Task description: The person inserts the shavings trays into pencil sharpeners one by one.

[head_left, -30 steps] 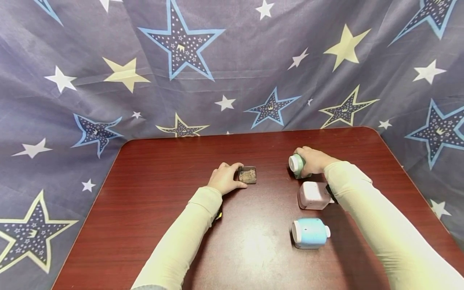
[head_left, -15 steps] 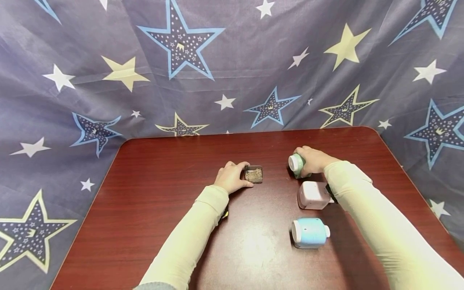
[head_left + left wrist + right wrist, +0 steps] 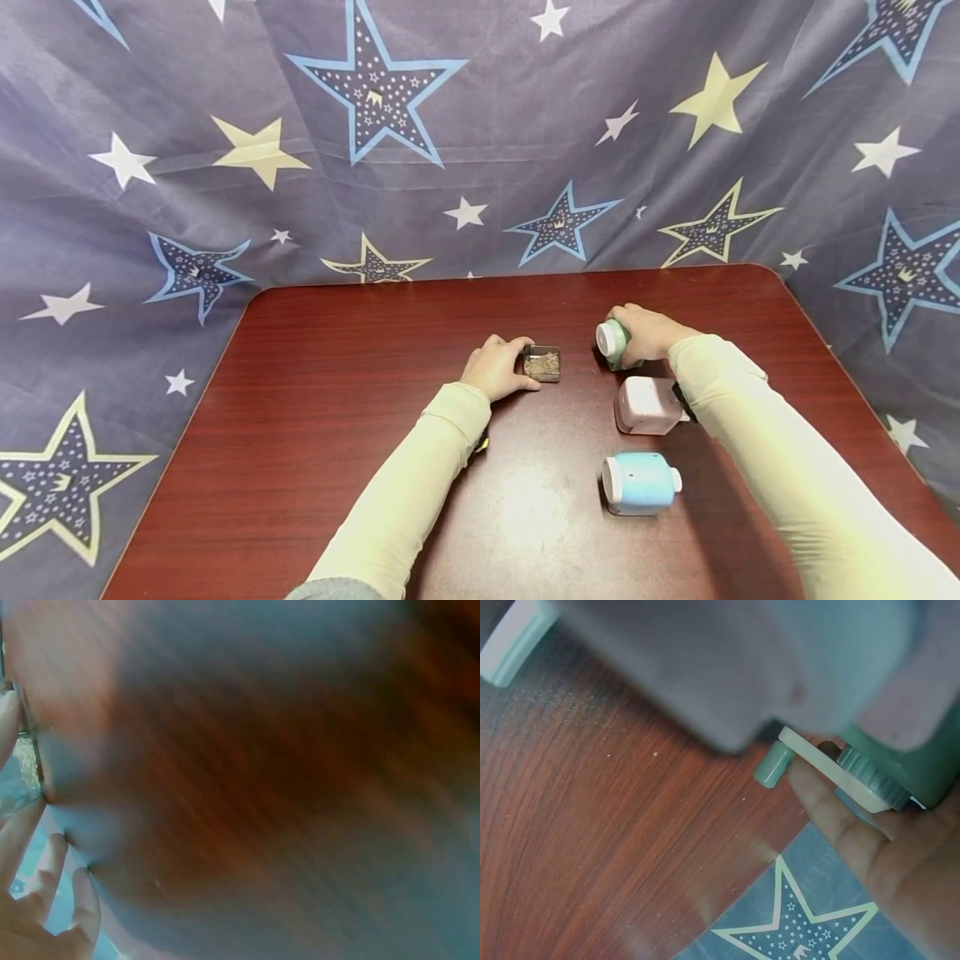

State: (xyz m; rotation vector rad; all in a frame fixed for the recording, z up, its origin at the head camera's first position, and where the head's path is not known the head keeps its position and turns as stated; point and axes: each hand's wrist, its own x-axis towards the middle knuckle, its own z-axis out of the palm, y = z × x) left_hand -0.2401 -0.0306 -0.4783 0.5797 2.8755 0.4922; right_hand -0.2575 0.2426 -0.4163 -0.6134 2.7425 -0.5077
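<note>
My left hand (image 3: 495,371) holds a small clear box (image 3: 542,365) between thumb and fingers. Light brown crumbly bits, like pencil shavings, lie in the box. At the edge of the left wrist view, the fingers (image 3: 51,862) touch the box (image 3: 28,761). My right hand (image 3: 651,332) grips a green crank pencil sharpener (image 3: 615,343) lying on its side, its white round end facing left. In the right wrist view its crank handle (image 3: 832,771) and green knob show by the fingers. Much of the sharpener's body is hidden by the hand.
A pink sharpener (image 3: 647,406) lies just in front of the green one, partly behind the right wrist. Nearer the person is a blue sharpener (image 3: 641,483). The reddish-brown table (image 3: 337,350) ends at a star-patterned cloth (image 3: 480,167).
My left hand has moved rightward with the clear box, closer to the green pencil sharpener. The right hand and all the sharpeners stay in place.
</note>
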